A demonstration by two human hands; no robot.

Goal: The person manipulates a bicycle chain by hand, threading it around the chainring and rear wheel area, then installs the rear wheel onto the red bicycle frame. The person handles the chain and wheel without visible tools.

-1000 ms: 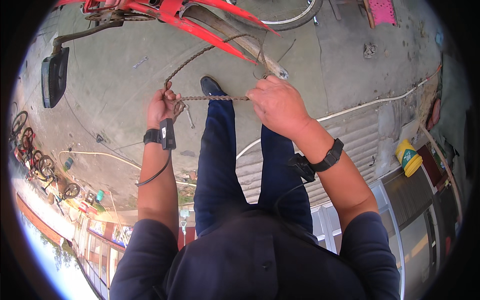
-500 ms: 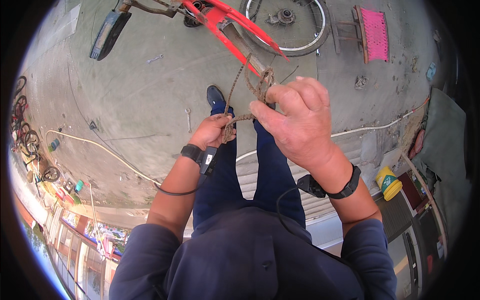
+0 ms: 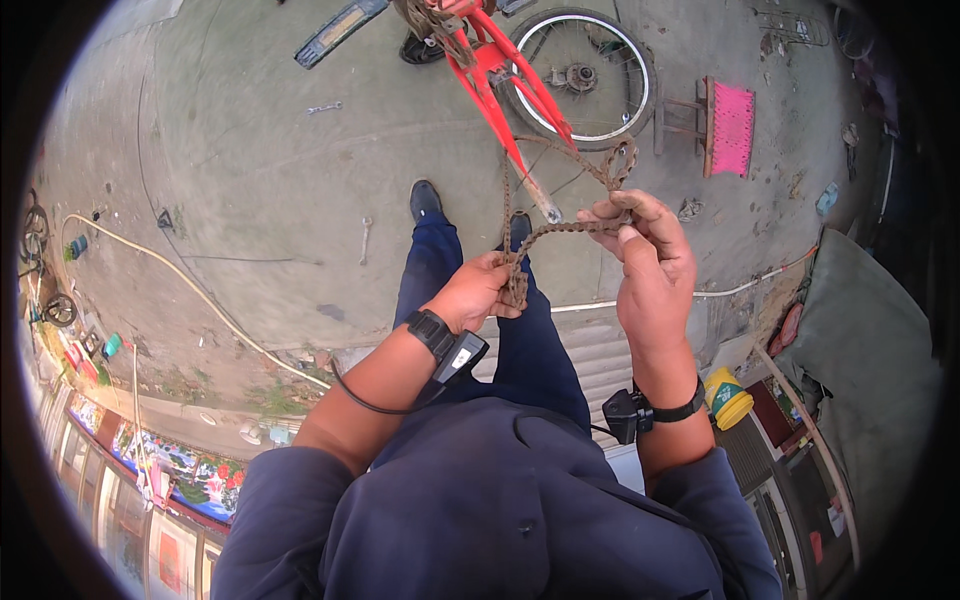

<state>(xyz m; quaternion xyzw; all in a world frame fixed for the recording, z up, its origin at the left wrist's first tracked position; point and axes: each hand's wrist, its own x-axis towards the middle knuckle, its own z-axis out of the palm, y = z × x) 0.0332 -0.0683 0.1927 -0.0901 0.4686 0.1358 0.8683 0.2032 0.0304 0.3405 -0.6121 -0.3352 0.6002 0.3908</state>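
Note:
A rusty brown bicycle chain (image 3: 565, 228) runs between my two hands. My left hand (image 3: 475, 292) is closed on a bunched part of it, low in front of my legs. Farther right and a little higher, my right hand (image 3: 655, 260) pinches another part, with its palm side turned up. One slack strand makes a wide loop beyond my hands, and a small loop stands above my right fingertips. Just past the chain lies a red bicycle frame (image 3: 487, 100); its bare fork-like end comes close to my right fingers.
A spoked wheel (image 3: 577, 78) lies flat behind the frame. To its right stands a stool with a pink woven seat (image 3: 732, 130). Wrenches (image 3: 366, 240) lie on the concrete at left. A pale hose (image 3: 200, 293) crosses the ground. A yellow bucket (image 3: 727, 398) stands at right.
My right hand has turned over and now shows its fingers and thumb. The hands are farther apart, and the chain between them is spread into a wider loop. The view has shifted slightly.

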